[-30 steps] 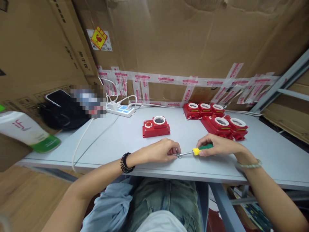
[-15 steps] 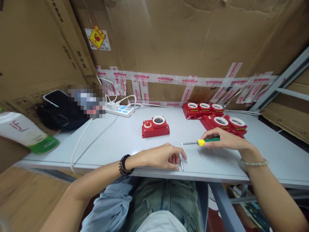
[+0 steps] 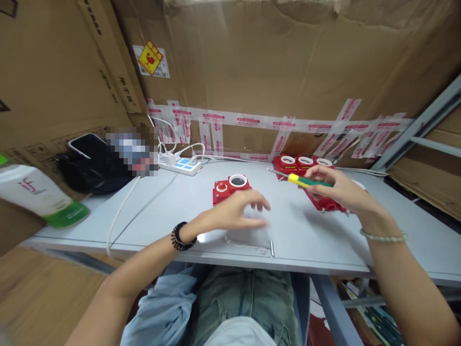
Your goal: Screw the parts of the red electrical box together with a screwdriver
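Note:
My right hand [image 3: 336, 190] grips a screwdriver [image 3: 300, 180] with a green and yellow handle, its shaft pointing left above the table. My left hand [image 3: 236, 210] hangs over the table with thumb and fingers apart, holding nothing. Just behind it, partly covered by the hand, stands a red box [image 3: 220, 194] with a red knob and a white-ringed dark window. Below the left hand, close to the front edge, lies a small metal bar [image 3: 272, 249] with a thin pale cord. More red boxes [image 3: 326, 203] stand behind the right hand, partly hidden by it.
A white power strip [image 3: 185, 166] with plugs and cables is at the back left. Left of it lie a black bag [image 3: 77, 175] with a phone and a white-green tube [image 3: 43, 197]. Cardboard [image 3: 252, 62] walls the back; a metal frame [image 3: 399, 132] stands right.
My left hand has risen from the metal bar and opened, moving towards the single red box. My right hand has lifted the screwdriver away from me, nearer the grouped red boxes.

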{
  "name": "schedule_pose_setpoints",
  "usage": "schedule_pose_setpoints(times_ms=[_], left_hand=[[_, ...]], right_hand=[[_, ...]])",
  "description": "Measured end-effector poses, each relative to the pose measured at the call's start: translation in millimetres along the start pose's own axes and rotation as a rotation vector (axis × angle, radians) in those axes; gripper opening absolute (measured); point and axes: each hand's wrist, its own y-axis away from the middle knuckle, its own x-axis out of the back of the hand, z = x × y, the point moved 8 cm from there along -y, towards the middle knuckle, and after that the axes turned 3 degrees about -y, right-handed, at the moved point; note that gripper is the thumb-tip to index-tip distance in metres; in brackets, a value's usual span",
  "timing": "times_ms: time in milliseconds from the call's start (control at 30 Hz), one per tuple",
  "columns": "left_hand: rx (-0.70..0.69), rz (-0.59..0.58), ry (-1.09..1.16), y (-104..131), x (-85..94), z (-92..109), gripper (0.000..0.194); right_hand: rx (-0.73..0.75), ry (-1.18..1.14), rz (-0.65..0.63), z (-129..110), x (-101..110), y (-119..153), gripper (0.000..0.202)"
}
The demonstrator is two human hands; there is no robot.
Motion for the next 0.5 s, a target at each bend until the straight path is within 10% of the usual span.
schedule_pose_setpoints(times_ms=[100, 267, 500], left_hand=[[0.136, 0.247, -0.311, 1.5, 43.0, -31.3, 0.035], [0.326, 0.073, -0.374, 7.9, 44.2, -87.5, 0.085], [0.187, 0.011, -0.197, 4.9, 17.7, -65.1, 0.076]], right_hand=[[0.141, 0.086, 0.136, -33.9, -1.1, -6.0, 0.031], [0.179, 0.165, 0.41, -58.9, -3.6, -14.0, 0.027], [0.43, 0.156, 0.694, -88.0, -8.0, -18.1, 0.031]])
